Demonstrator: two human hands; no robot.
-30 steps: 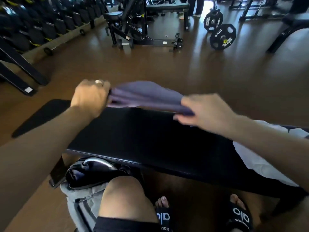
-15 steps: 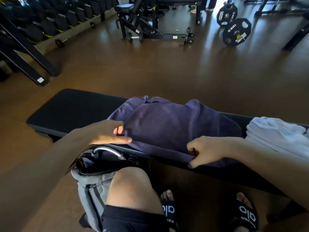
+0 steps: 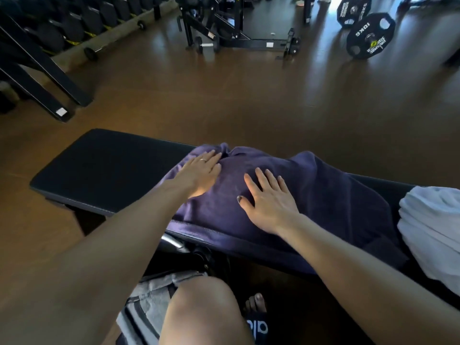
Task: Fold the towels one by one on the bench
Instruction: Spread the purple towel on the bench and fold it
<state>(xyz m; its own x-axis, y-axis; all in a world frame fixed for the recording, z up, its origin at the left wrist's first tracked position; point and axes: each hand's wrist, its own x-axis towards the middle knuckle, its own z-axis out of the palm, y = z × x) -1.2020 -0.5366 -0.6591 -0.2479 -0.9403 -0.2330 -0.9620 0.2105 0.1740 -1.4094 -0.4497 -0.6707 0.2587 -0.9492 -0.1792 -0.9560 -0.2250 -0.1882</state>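
Note:
A purple towel (image 3: 323,195) lies spread over the middle of the black padded bench (image 3: 104,168), its near edge hanging over the bench's front. My left hand (image 3: 199,175) lies flat on the towel's left part, fingers straight, a ring on one finger. My right hand (image 3: 268,200) presses flat on the towel's middle with fingers spread. A white towel (image 3: 433,230) sits bunched at the bench's right end, touching the purple one.
A grey and black bag (image 3: 149,300) lies on the floor under the bench by my knee. Brown gym floor stretches beyond. A dumbbell rack (image 3: 49,33) stands far left, a machine frame (image 3: 239,28) at the back, weight plates (image 3: 368,36) far right.
The towel was held up between both hands, then laid on the bench. Both hands have let go of its near edge and now lie flat on top of it.

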